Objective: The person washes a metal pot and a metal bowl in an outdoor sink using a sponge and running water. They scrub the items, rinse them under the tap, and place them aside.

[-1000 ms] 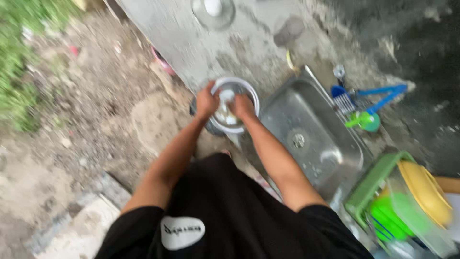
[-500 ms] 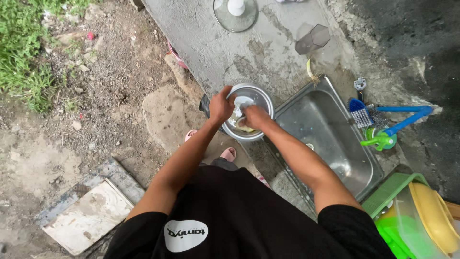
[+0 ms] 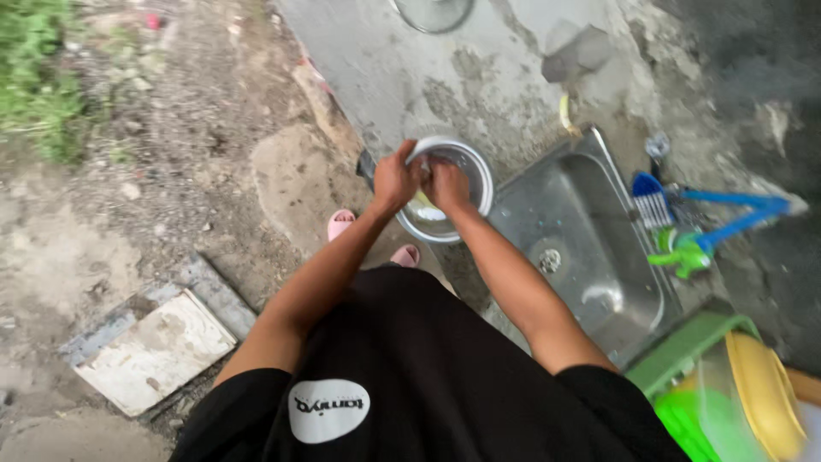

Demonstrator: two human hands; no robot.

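A round steel bowl [image 3: 472, 175] rests at the left end of a steel sink [image 3: 590, 248] set in a concrete counter. My left hand [image 3: 395, 180] grips the bowl's near-left rim. My right hand [image 3: 446, 184] is inside the bowl, fingers closed against its inner wall on something pale and yellowish that I cannot make out clearly. Both arms reach forward over my black shirt.
A blue brush [image 3: 654, 201] and a blue-and-green tap fitting [image 3: 710, 235] lie right of the sink. A green crate [image 3: 684, 351] with a yellow plate [image 3: 765, 393] stands at the lower right. A glass lid [image 3: 432, 13] lies on the counter behind. Dirt ground and a white slab [image 3: 154, 351] are at the left.
The view has shifted and come closer. My hands stay on the bowl, with the right hand moving a little inside it.
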